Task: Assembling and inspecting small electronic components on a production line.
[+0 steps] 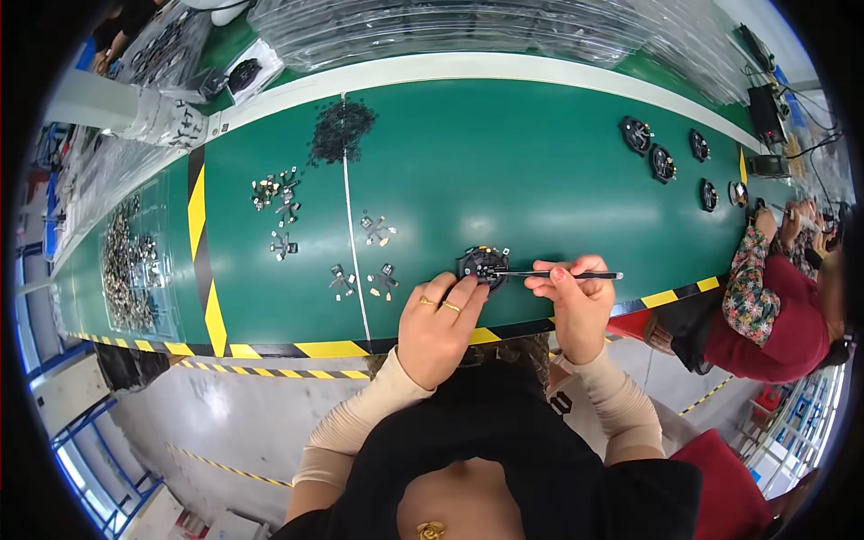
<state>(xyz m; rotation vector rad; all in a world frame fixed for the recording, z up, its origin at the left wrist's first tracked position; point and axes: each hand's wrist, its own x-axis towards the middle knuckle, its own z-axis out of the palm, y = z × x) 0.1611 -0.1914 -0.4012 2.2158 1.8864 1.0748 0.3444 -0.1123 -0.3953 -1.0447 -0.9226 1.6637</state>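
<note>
At the table's near edge, a round black housing (470,262) with small coloured parts lies on the green surface. The fingers of my left hand (439,324) are closed on its near left side and hide part of it. My right hand (576,301) pinches a slim tool (589,274) with a silver shaft and dark handle; whether it is tweezers or a screwdriver I cannot tell. The tool's tip reaches into the housing. To the left lie small cabled components (383,282) and a cluster of similar ones (275,191).
A pile of small black pieces (342,131) lies at the far left-centre. Several black housings (662,164) sit far right. A clear tray (166,301) of small metallic parts stands left, beyond striped tape (196,212). Another person (765,297) works at the right.
</note>
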